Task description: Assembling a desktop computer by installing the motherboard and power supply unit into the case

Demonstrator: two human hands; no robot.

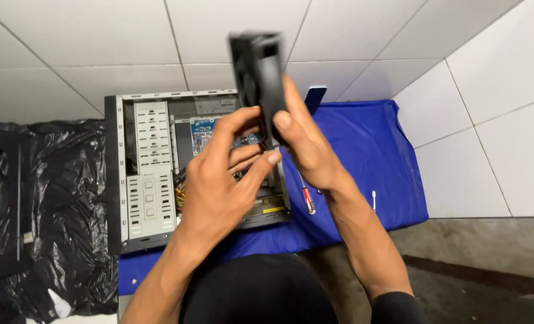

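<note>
A black computer fan (258, 81), blurred and seen nearly edge-on, stands upright in the upper middle of the frame, held up above an open computer case (159, 168); the right hand (306, 141) has its grip closed on the fan's lower right edge, thumb on the near face and fingers behind it; the left hand (219, 186) reaches up from the lower left, its index finger and thumb pinched at the fan's lower left corner, the other fingers curled loosely below; whether those fingertips truly clamp the frame or only touch it cannot be told for the blur.

Below and behind the hands, the computer case lies on its side in the left centre of the frame, its side panel off, showing a pale perforated drive cage at the left, a blue circuit board near the middle and a bundle of yellow and other coloured wires lower down; the case rests partly on a blue cloth (369, 156) that spreads to the right centre; on the cloth, just right of the case, lies a screwdriver (307, 201) with a red handle, partly hidden by the right wrist; a small white stick-like thing (374, 199) lies further right; black plastic sheeting (45, 210) fills the left edge; white tiles (99, 42) cover the upper frame and right side; the person's dark-clad knee sits at the bottom centre.
</note>
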